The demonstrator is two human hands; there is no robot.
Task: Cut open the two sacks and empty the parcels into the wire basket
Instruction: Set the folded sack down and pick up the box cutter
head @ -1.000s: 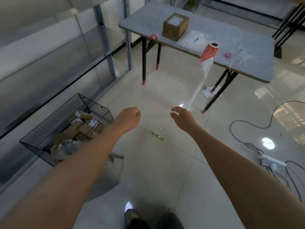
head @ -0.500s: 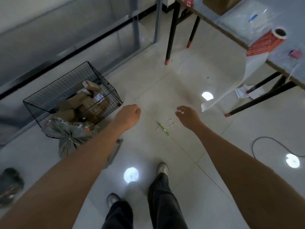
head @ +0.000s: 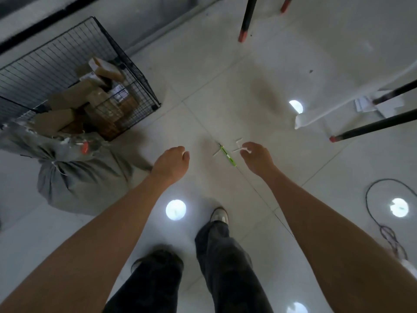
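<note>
Head view has tipped from the surface down to the floor (head: pixel 225 91) over the last second. Both your arms have come down with it, so your left hand (head: pixel 171 162) and right hand (head: pixel 257 158) now hang low on either side of the green cutter (head: pixel 228 155). The cutter lies flat on a tile joint between the two hands, nearer the right one and untouched, with a few cut white strips (head: pixel 238 141) just beyond it. Your left hand is loosely curled and I see nothing in it. Your right hand is narrowed, thumb and fingers pinching what looks like a small white scrap (head: pixel 246 150), though it's too small to name. The tilt has also brought the grey sack (head: pixel 85 179) fully into sight. It sits on the floor out to the left of your left hand, bulging, its neck bunched and bound with a white tie, so it is not yet cut. Beyond it, right against its top, stands the wire basket (head: pixel 144 80), already holding a heap of brown parcels (head: pixel 101 105). I'd judge that one sack is emptied and you're bending for the cutter to open this one. You'll need to let the scrap go first, or take the cutter with your left hand.
</note>
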